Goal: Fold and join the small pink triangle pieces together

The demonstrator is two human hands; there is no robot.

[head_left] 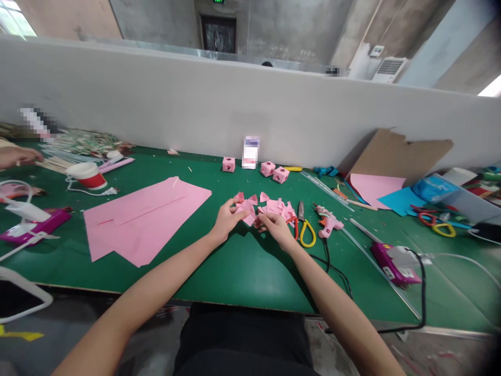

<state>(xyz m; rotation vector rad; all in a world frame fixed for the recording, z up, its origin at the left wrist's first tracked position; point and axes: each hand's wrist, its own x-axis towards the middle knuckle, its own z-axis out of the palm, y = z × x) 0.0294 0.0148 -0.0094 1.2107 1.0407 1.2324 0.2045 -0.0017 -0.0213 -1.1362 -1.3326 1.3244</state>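
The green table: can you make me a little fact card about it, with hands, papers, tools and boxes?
Table: green
Left hand: holding a small pink paper piece
Right hand: fingers close by that piece; their exact grip is too small to tell
Cut scraps: pink, piled beyond the right hand
Big sheets: pink, left of the left hand
Tools: scissors and a pink glue gun, right of the right hand
Boxes: three, pink, near the grey partition

The person's left hand (227, 218) and right hand (275, 228) are bare, as are the slim forearms (156, 284), uncovered to the frame's lower edge; plain black clothing (242, 342) fills the bottom centre.
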